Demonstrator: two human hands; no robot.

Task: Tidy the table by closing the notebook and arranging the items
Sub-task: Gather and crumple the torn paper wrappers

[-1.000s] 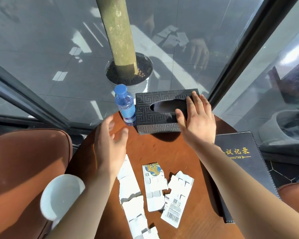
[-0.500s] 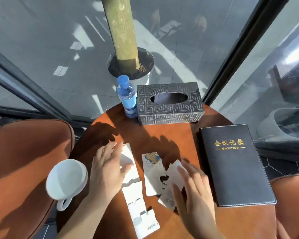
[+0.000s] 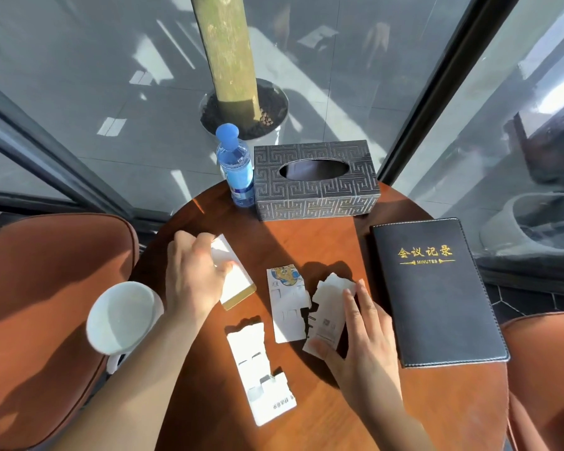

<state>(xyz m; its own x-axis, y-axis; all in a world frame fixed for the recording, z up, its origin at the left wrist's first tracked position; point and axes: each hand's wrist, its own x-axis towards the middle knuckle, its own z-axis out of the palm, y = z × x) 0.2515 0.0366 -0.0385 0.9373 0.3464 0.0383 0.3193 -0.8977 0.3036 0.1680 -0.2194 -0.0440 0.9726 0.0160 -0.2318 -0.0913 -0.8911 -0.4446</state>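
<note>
With the notebook (image 3: 437, 288) closed at right, the left hand (image 3: 192, 281) pinches one card (image 3: 233, 278) while right fingers (image 3: 352, 307) clasp another (image 3: 328, 310), long axes running up-frame.

Hard sunlight rakes the table (image 3: 306, 242), hands casting sharp dark shadows; glare whitens the cards, edges bend.

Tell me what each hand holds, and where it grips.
Left hand pinches the upper end of a white card. Right hand clasps a torn card piece by its right edge and bottom corner.
</note>
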